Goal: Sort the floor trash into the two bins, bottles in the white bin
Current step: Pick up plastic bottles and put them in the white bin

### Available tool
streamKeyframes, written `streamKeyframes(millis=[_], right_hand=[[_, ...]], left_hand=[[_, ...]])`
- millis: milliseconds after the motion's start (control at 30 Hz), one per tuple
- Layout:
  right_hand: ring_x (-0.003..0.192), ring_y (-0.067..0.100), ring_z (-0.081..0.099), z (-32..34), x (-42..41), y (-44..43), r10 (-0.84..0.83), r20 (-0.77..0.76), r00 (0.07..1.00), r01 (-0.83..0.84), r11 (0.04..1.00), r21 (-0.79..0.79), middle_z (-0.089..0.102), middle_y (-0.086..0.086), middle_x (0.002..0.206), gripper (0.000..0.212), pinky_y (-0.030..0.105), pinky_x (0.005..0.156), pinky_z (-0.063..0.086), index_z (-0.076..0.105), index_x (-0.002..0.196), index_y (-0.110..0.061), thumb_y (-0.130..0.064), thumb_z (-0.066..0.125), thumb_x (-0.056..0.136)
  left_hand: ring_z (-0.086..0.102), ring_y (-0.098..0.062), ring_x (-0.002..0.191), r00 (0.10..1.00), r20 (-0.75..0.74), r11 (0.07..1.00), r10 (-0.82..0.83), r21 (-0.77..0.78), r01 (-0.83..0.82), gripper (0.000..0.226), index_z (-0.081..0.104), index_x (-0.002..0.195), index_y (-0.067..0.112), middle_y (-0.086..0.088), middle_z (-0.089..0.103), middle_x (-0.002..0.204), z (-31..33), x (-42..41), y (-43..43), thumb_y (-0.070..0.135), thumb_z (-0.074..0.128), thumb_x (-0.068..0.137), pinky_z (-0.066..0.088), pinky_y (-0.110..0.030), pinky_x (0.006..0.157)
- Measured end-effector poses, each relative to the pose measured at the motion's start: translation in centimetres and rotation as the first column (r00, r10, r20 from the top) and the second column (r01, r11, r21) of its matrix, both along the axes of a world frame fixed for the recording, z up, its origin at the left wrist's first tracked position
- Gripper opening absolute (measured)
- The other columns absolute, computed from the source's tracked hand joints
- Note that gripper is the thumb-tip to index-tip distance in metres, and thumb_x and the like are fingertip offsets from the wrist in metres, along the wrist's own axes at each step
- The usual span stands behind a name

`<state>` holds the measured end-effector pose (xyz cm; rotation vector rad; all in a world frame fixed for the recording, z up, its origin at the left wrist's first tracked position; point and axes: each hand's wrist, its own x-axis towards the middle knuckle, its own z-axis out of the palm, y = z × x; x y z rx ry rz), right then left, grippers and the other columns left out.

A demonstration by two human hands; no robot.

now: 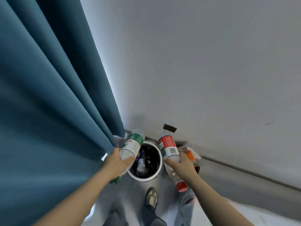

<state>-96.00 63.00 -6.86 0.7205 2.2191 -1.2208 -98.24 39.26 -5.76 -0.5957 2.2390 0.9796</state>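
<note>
My left hand (118,162) grips a clear bottle with a green label (132,145) and green cap, held above the left rim of the white bin (160,162). My right hand (182,162) grips a clear bottle with a red label (168,147) and red cap, held over the bin's right side. Both bottles point cap-end toward me. Inside the bin's dark liner lies at least one clear bottle (140,163). A second, darker bin (196,168) stands behind my right hand, mostly hidden.
A blue curtain (48,95) hangs on the left, touching my left hand's side. A grey wall (195,62) rises behind the bins. A bottle with an orange cap (190,154) sits by the dark bin. My shoe (151,199) stands on the floor below.
</note>
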Motion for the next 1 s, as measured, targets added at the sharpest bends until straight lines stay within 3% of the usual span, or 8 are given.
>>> streamKeyframes(millis=[167,267,333,400,433,567,700,1000], right_hand=[[0.090,0.018,0.061,-5.4,-1.6,0.1,-0.029,0.125,0.992,0.027,0.999,0.019,0.060,0.001,0.103,0.055,0.039,0.084,0.054,0.045,0.114,-0.018,-0.042,0.074,0.074],[0.092,0.023,0.060,-9.0,-1.9,-0.3,-0.042,0.196,0.980,0.035,0.998,0.043,0.058,0.004,0.104,0.059,0.041,0.084,0.053,0.045,0.118,-0.014,-0.040,0.074,0.074],[0.094,0.024,0.060,-11.4,-2.1,-0.7,-0.055,0.239,0.969,0.044,0.998,0.052,0.057,0.004,0.105,0.060,0.042,0.086,0.053,0.043,0.120,-0.013,-0.040,0.073,0.075],[0.094,0.023,0.059,-13.8,-2.2,-1.1,-0.068,0.281,0.957,0.053,0.997,0.058,0.056,0.003,0.103,0.060,0.040,0.086,0.053,0.043,0.120,-0.013,-0.039,0.072,0.075],[0.093,0.023,0.059,-15.0,-2.2,-1.2,-0.067,0.303,0.951,0.051,0.997,0.062,0.055,0.003,0.103,0.060,0.039,0.085,0.052,0.042,0.121,-0.013,-0.039,0.072,0.076],[0.093,0.023,0.057,-19.8,-2.5,-1.9,-0.064,0.365,0.929,0.034,0.996,0.087,0.053,0.004,0.103,0.063,0.037,0.084,0.051,0.040,0.123,-0.010,-0.040,0.071,0.077],[0.097,0.026,0.060,-23.8,-2.9,-2.5,-0.081,0.384,0.920,0.045,0.994,0.102,0.056,0.006,0.107,0.064,0.040,0.086,0.052,0.041,0.124,-0.010,-0.040,0.071,0.077],[0.094,0.026,0.061,-33.2,-4.0,-4.0,-0.073,0.413,0.908,0.029,0.993,0.113,0.058,0.007,0.107,0.061,0.039,0.082,0.053,0.040,0.122,-0.013,-0.040,0.069,0.076]], left_hand=[[0.052,-0.024,0.100,0.990,0.127,0.997,-0.067,-0.019,0.070,0.064,0.044,0.128,0.013,-0.007,0.055,0.122,-6.2,-2.7,0.5,0.043,0.069,0.078,0.041,-0.028,0.078],[0.055,-0.025,0.097,0.976,0.203,0.996,-0.076,-0.018,0.082,0.065,0.042,0.129,0.011,-0.009,0.055,0.121,-10.3,-3.4,0.4,0.042,0.070,0.078,0.046,-0.030,0.079],[0.063,-0.027,0.082,0.965,0.252,0.997,-0.076,0.001,0.078,0.061,0.043,0.123,0.012,-0.009,0.057,0.113,-12.9,-3.8,0.4,0.041,0.070,0.077,0.054,-0.032,0.066],[0.062,-0.024,0.061,0.957,0.278,0.996,-0.080,-0.017,0.088,0.055,0.043,0.118,0.011,-0.009,0.058,0.105,-15.1,-4.4,0.4,0.040,0.068,0.078,0.050,-0.027,0.049],[0.062,-0.023,0.057,0.954,0.288,0.994,-0.089,-0.034,0.103,0.054,0.043,0.117,0.011,-0.009,0.058,0.103,-16.4,-4.5,0.3,0.040,0.067,0.079,0.049,-0.026,0.048],[0.064,-0.026,0.066,0.944,0.313,0.990,-0.107,-0.051,0.129,0.057,0.042,0.121,0.010,-0.010,0.057,0.108,-21.3,-5.3,0.3,0.038,0.067,0.078,0.050,-0.026,0.046],[0.062,-0.031,0.094,0.935,0.327,0.981,-0.139,-0.081,0.174,0.061,0.043,0.124,0.010,-0.010,0.056,0.114,-25.8,-5.5,0.1,0.039,0.069,0.076,0.059,-0.035,0.068],[0.058,-0.031,0.101,0.914,0.368,0.976,-0.168,-0.067,0.207,0.063,0.040,0.124,0.012,-0.012,0.053,0.118,-37.1,-4.7,-0.2,0.039,0.068,0.074,0.058,-0.043,0.079]])
